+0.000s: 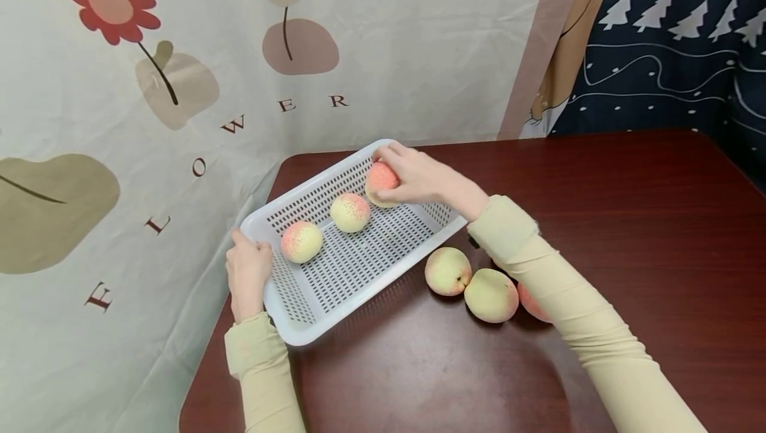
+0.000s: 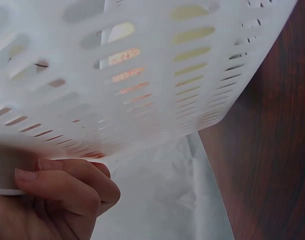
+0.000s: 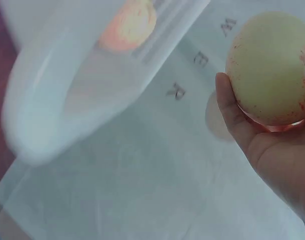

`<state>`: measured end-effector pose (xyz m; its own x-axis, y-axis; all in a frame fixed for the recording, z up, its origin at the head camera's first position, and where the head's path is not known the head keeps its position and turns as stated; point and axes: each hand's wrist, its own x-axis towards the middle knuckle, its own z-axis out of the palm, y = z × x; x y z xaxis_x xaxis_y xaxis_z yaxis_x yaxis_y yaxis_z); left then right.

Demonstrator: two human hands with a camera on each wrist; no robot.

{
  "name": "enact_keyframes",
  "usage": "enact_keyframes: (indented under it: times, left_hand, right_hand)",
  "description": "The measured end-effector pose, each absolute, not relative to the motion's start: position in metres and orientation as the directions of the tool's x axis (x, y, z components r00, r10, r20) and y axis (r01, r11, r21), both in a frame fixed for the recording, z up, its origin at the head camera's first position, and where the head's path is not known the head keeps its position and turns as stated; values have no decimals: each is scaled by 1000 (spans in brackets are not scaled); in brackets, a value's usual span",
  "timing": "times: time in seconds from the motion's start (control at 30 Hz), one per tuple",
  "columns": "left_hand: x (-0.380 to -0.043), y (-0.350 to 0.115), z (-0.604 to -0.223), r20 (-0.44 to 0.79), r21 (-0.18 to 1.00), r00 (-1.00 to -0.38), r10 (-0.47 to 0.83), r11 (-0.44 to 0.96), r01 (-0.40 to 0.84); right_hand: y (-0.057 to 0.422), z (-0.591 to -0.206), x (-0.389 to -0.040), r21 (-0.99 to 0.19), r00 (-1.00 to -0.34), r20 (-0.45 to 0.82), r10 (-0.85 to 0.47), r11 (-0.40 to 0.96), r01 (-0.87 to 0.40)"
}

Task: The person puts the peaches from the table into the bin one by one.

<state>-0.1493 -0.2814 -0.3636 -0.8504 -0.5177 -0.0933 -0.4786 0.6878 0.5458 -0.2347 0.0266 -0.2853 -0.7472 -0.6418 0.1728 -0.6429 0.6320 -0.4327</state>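
Note:
My left hand [image 1: 248, 273] grips the left end of a white slotted plastic basket [image 1: 377, 260]. Two peaches, a yellow-pink peach [image 1: 302, 242] and another peach [image 1: 350, 213], lie inside the basket. In the left wrist view, curled fingers [image 2: 67, 187] hold the rim, and pink and yellow show through the slots. Over the basket's far right end, my right hand [image 1: 421, 175] holds a third peach [image 1: 382, 183] between thumb and fingers. The right wrist view shows this held peach [image 3: 272, 70] from close by, with the basket rim [image 3: 37, 120] blurred to its left.
On the dark red-brown table [image 1: 646, 253], a pale peach [image 1: 447, 271], a second pale peach [image 1: 491, 296] and a redder peach [image 1: 532, 304] sit by the right forearm, which partly covers the last. A flower-printed cloth [image 1: 419, 74] hangs behind. Someone in a tree-patterned garment [image 1: 658, 60] is across the table.

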Motion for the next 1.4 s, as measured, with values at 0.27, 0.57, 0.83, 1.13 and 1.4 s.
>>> enact_keyframes:
  times: [0.27, 0.57, 0.83, 1.13, 1.4]
  left_hand:
    - [-149, -282, -363, -81, 556, -849, -522, 683, -473]
    - [-149, -281, -363, -71, 556, -855, -514, 691, -462]
    - [-149, -281, -363, -56, 560, -857, -513, 694, -452]
    - [-149, -283, -363, -70, 552, -855, -513, 695, -462]
    - [-149, -283, -363, -78, 551, -856, -512, 693, -465]
  right_hand:
    - [-18, -298, -217, -369, -675, 135, -726, 595, -714]
    - [-49, -314, -197, -272, -613, 76, -786, 575, -771]
    - [-64, -327, -185, -229, -577, 37, -816, 555, -800]
    - [-81, -343, -171, -126, -530, 7, -848, 525, -842]
    - [-92, -356, -160, -24, -524, -64, -849, 527, -850]
